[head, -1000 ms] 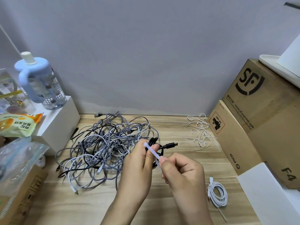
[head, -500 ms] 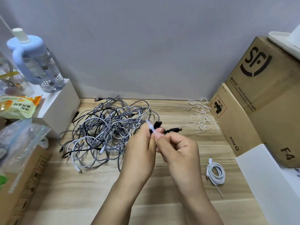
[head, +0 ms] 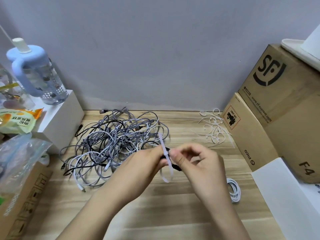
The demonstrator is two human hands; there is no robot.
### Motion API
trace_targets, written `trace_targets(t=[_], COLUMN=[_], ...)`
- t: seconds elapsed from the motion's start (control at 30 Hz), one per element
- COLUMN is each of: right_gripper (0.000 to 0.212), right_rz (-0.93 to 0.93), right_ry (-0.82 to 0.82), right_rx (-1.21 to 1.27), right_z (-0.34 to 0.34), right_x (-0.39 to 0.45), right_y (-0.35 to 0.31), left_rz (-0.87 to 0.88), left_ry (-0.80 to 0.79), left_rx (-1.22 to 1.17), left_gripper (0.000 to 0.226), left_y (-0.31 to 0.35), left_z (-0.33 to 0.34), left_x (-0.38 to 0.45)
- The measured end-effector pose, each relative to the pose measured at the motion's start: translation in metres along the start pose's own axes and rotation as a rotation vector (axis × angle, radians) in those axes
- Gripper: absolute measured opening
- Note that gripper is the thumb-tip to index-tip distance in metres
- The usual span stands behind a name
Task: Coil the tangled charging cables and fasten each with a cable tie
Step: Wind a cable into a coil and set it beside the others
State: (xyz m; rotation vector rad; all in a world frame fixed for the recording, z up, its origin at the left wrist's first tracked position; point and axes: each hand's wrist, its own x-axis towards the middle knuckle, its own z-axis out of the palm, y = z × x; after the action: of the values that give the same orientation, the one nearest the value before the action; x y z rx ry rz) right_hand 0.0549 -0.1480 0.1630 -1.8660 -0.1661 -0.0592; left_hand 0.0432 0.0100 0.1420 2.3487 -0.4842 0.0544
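Observation:
A tangled heap of grey, white and black charging cables [head: 114, 142] lies on the wooden table. In front of it my left hand [head: 147, 163] grips a small coiled black cable [head: 175, 168], mostly hidden between both hands. A white cable tie [head: 165, 158] crosses the coil and loops below it. My right hand [head: 199, 163] pinches the tie at the coil. Loose white cable ties [head: 213, 130] lie at the back right. A white cable, coiled and tied [head: 233, 190], rests at the right.
Stacked cardboard boxes [head: 277, 108] line the right side, with a white box [head: 284, 191] in front. On the left stand a white box [head: 58, 118] carrying a blue water bottle [head: 36, 75], a snack bag [head: 15, 122] and a cardboard box [head: 22, 196].
The cable tie stuck up above my hands; now it runs across the black coil with a loop hanging below. My right hand has shifted to pinch it at the coil.

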Motion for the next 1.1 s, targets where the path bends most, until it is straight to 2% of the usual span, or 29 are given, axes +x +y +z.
trace_targets(t=[0.03,0.07,0.17,0.27,0.33,0.4,0.5,0.57,0.67,0.73,0.77,0.83,0.9,1.03,1.1], right_gripper=[0.027,0.028,0.016,0.019,0.021,0.023,0.026,0.028,0.023,0.022,0.022,0.022,0.022,0.022,0.023], right_rz=[-0.022,-0.022,0.063,0.081,0.061,-0.005,-0.063,-0.024,0.007,0.022,0.018,0.019,0.024,0.022,0.017], right_ry=[0.031,-0.011,-0.293,-0.369,-0.365,-0.278,-0.181,-0.182,-0.219,-0.239,-0.241,-0.261,-0.271,-0.292,-0.312], right_rx=[-0.01,-0.009,0.221,0.307,0.267,0.212,0.353,0.484,0.624,0.704,0.717,0.737,0.751,0.728,0.73], right_z=[-0.001,-0.001,0.002,0.001,-0.001,-0.003,-0.007,-0.005,0.004,0.01,0.013,0.017,0.019,0.019,0.017], right_x=[0.003,0.006,0.012,0.013,0.015,0.02,0.023,0.019,0.012,0.009,0.008,0.007,0.006,0.003,0.0], right_y=[0.001,0.001,-0.005,-0.007,-0.008,-0.011,-0.021,-0.027,-0.031,-0.032,-0.032,-0.033,-0.035,-0.037,-0.039], left_rz=[0.026,0.057,0.137,0.141,0.128,0.099,0.005,-0.095,-0.218,-0.289,-0.311,-0.332,-0.289,-0.228,-0.193], left_ry=[-0.006,-0.017,-0.041,-0.053,-0.092,-0.159,-0.18,-0.152,-0.145,-0.137,-0.134,-0.115,-0.082,-0.02,0.017], left_rx=[-0.004,-0.015,-0.114,-0.156,-0.187,-0.207,-0.301,-0.46,-0.85,-0.968,-1.015,-1.102,-1.107,-1.033,-0.877], left_gripper=[0.037,0.038,0.027,0.018,0.02,0.026,0.033,0.036,0.023,0.018,0.02,0.051,0.062,0.052,0.05], left_y=[0.0,0.003,0.011,0.011,0.01,0.011,0.008,0.005,0.009,0.015,0.015,0.013,0.012,0.015,0.015], left_z=[-0.001,-0.001,0.003,0.01,0.017,0.029,0.044,0.044,0.043,0.044,0.046,0.051,0.055,0.057,0.056], left_x=[0.0,0.001,0.003,0.001,-0.002,-0.008,-0.014,-0.014,-0.012,-0.011,-0.01,-0.011,-0.012,-0.01,-0.01])
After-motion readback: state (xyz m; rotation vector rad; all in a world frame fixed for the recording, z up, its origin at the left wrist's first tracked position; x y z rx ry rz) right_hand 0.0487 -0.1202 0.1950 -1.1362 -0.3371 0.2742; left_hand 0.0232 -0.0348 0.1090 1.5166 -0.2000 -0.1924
